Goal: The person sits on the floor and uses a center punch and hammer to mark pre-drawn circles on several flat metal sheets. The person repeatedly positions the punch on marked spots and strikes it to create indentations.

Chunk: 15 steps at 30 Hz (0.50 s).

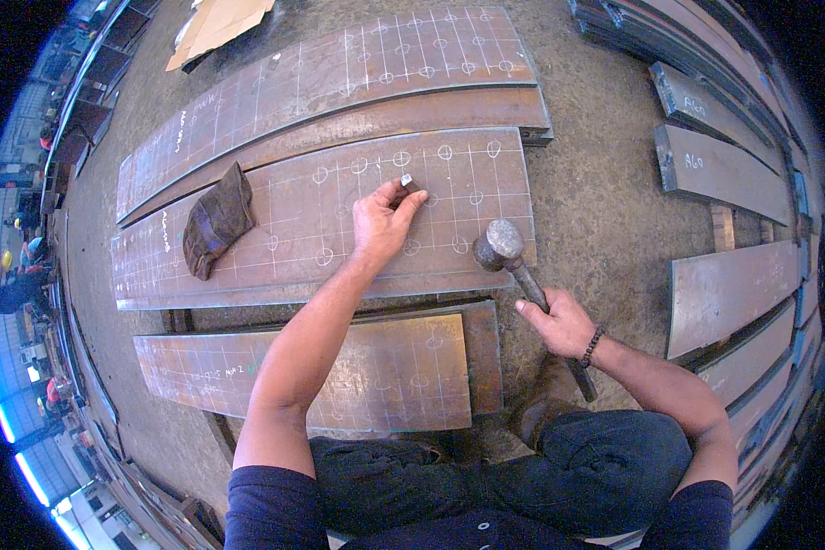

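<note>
My left hand (384, 218) is closed, fingers and thumb pinching a short metal punch (407, 181) with a bright, worn top. It stands over the middle steel plate (293, 220), which carries chalk grid lines and circles; its tip is hidden by my fingers. My right hand (564, 323) is wrapped round the handle of a hammer (502, 244). The hammer's heavy, rounded grey head is raised off the plate's right edge, to the right of the punch. A dark, worn glove or cloth (218, 220) lies on the plate left of my left hand.
Beyond lies another chalk-marked plate (339, 69); a rusty shorter plate (385, 367) is nearer my knees. Several steel plates (733, 293) are stacked along the right. Cardboard (218, 29) rests on the floor at the far left. People (18, 275) are in the distance at left.
</note>
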Available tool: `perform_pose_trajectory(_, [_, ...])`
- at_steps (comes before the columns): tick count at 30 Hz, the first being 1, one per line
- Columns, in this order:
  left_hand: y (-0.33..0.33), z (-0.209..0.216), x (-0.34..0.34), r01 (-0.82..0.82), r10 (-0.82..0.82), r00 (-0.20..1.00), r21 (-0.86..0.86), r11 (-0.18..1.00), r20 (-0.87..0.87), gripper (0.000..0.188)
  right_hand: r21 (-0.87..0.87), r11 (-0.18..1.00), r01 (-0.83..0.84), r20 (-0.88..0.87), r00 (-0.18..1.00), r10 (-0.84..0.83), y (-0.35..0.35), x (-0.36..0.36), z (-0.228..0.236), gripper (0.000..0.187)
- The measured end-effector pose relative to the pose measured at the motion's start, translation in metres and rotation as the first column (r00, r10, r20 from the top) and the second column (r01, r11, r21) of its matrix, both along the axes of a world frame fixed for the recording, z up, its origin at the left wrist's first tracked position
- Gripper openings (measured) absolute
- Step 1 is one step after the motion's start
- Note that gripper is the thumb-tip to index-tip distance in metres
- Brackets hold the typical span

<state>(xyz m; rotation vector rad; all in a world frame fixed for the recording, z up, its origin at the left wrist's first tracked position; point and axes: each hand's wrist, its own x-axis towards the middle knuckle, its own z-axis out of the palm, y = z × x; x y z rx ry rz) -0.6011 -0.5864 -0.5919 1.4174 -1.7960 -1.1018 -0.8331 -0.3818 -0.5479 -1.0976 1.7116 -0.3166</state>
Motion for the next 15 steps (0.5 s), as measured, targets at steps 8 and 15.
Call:
perform_pose_trajectory(8, [-0.0004, 0.0017, 0.0005, 0.018, -0.018, 1.000, -0.001, 1.000, 0.006, 0.028, 0.010, 1.000, -0.011, -0.030, 0.999, 0.012, -0.0003, -0.0002, -0.0002, 0.047])
perform_pose_trajectory(15, [-0.0002, 0.0002, 0.0009, 0.010, -0.010, 1.000, -0.022, 1.000, 0.015, 0.028, 0.000, 1.000, -0.007, 0.022, 1.000, 0.007, -0.0012, 0.0007, 0.0025, 0.043])
